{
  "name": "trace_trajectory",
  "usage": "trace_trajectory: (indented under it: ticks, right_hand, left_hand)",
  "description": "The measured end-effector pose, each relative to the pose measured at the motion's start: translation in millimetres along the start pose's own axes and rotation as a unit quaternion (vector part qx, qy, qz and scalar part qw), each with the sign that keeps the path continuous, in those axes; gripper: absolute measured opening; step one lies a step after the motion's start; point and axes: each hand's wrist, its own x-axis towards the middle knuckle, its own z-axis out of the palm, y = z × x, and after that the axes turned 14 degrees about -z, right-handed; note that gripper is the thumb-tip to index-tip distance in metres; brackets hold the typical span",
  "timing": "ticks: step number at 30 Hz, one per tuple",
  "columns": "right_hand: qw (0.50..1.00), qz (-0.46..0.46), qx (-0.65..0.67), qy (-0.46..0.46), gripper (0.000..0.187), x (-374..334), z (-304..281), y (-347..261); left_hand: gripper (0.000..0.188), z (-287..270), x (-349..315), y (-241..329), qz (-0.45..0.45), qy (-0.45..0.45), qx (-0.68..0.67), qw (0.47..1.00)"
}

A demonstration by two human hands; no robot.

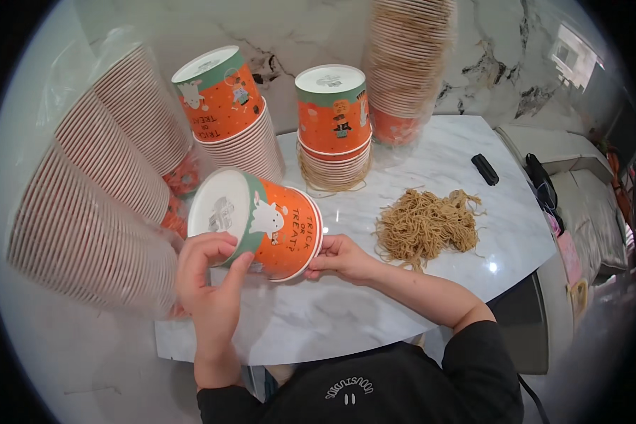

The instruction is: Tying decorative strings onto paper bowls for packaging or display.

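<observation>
In front of me a large orange paper bucket (286, 230) with a green band and a white ghost picture is tipped toward its side, white base to the left and rim to the right. My left hand (212, 272) holds it at the base edge, thumb and fingers curled against it. The rim is pinched by my right hand (343, 258), whose fingertips are partly hidden behind it. To the right of that hand lies a loose pile of tan strings (427, 226). Behind the held bucket stands a stack of upturned buckets (222, 99).
Another upturned stack (333, 109) has tan strings around its lower rims. A tall plastic-wrapped stack (410, 63) rises by the marble wall. Several wrapped stacks (85, 226) lean at the left. A small black object (485, 169) lies on the marble-patterned table (459, 297). A grey seat (590, 219) is on the right.
</observation>
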Motion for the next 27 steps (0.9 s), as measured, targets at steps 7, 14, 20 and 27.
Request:
trace_trajectory:
  ticks: [7, 14, 20, 27]
  right_hand:
    - [1.0, -0.012, -0.026, -0.007, 0.022, 9.8, 2.9, -9.7]
    - [0.974, -0.103, -0.162, 0.117, 0.027, -5.1, -20.6, -63.5]
    - [0.899, -0.227, -0.325, 0.185, 0.018, -61.0, -19.6, -126.0]
    - [0.621, -0.349, -0.697, 0.082, 0.033, -75.9, 2.8, -163.0]
  left_hand:
    - [0.024, -12.9, -1.7, -4.4, 0.01, 0.046, -0.07, 0.996]
    - [0.017, -26.8, 29.0, -56.9, -0.031, 0.101, -0.288, 0.952]
    - [0.031, -15.1, 35.1, -114.1, -0.272, 0.033, -0.49, 0.827]
    - [0.04, 3.1, 23.7, -178.0, -0.453, 0.013, -0.611, 0.649]
